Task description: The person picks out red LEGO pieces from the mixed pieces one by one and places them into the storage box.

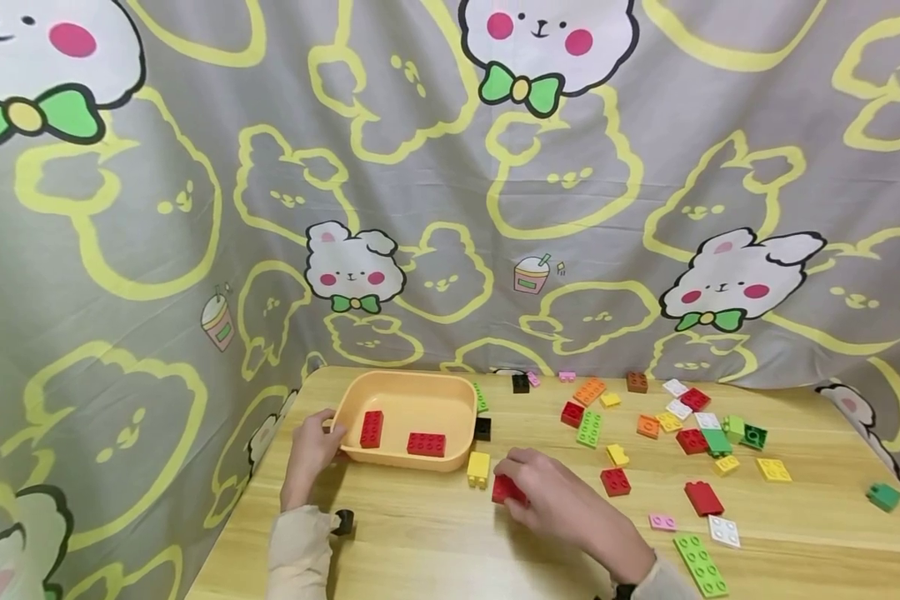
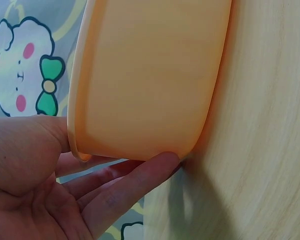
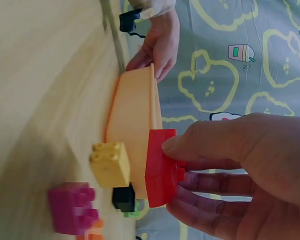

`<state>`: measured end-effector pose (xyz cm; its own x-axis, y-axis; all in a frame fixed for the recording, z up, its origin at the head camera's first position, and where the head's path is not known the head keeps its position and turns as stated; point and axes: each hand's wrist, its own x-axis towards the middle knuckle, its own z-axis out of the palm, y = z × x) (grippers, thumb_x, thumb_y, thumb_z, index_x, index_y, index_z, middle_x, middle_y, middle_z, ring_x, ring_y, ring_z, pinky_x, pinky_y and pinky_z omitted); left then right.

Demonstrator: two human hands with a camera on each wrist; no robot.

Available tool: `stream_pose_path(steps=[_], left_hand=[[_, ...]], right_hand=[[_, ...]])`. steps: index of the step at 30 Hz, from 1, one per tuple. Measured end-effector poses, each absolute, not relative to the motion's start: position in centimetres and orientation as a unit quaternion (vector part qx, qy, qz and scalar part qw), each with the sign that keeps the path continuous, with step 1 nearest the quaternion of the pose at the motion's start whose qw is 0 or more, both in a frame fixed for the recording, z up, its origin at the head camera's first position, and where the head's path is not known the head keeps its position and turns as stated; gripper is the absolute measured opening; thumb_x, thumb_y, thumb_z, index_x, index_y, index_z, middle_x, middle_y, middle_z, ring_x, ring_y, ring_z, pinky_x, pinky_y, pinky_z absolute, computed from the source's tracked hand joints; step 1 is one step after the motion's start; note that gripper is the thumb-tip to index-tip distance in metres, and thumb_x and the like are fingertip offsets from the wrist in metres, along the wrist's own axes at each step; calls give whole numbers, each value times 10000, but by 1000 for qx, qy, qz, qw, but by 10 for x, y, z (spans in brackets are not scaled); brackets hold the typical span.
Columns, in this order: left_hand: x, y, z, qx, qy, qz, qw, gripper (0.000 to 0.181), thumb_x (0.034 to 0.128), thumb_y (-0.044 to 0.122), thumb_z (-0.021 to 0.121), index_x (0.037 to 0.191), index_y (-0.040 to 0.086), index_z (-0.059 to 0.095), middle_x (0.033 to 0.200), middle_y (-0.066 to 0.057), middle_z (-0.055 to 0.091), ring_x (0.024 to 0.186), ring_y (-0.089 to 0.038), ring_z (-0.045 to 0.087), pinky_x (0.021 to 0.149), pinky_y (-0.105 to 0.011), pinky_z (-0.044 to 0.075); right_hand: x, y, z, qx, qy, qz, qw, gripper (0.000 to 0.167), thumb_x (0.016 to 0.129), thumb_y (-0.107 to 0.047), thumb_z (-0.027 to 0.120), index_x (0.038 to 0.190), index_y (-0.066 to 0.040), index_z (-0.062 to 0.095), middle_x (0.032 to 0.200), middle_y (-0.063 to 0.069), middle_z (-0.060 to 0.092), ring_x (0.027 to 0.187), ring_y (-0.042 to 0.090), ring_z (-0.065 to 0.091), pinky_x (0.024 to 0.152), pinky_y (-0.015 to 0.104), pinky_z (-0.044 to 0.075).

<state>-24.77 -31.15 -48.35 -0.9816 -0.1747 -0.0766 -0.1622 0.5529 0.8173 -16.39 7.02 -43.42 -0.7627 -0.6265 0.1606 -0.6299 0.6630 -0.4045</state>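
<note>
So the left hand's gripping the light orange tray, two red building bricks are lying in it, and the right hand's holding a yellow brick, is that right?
Not quite: the right hand is holding a red building brick, not a yellow one, as the right wrist view shows. The left hand does grip the light orange tray, with two red bricks inside.

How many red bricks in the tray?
2: one red brick at the left of the tray, another red brick toward the front, right of centre. Its near side may hide smaller ones.
</note>
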Motion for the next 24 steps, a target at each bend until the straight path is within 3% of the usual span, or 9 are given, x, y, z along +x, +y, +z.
stream_pose_path(steps=[7, 17, 24], left_hand=[[-244, -311, -483, 95, -880, -465, 12, 374, 973, 49, 516, 1321, -74, 580, 1161, -407, 647, 817, -345, 759, 615, -380, 655], [-244, -313, -483, 97, -887, -451, 16, 373, 971, 56, 528, 1315, -78, 583, 1124, -398, 664, 733, -312, 759, 581, -379, 648], [-245, -312, -483, 94, -887, -453, 17, 382, 966, 56, 523, 1318, -80, 581, 1128, -401, 661, 739, -322, 759, 586, -384, 650]], right_hand=[[-179, 54, -422, 353, -914, 199, 33, 264, 887, -175, 763, 1125, -66, 731, 1057, 28, 694, 881, 96, 628, 719, 225, 583], [-211, 10, -404, 388, -900, 191, 55, 237, 890, -143, 767, 1109, -61, 732, 1025, 36, 688, 811, 82, 609, 677, 147, 542], [-241, -26, -399, 408, -895, 168, 64, 241, 874, -142, 778, 1098, -64, 737, 1009, 52, 698, 776, 95, 596, 651, 154, 527]])
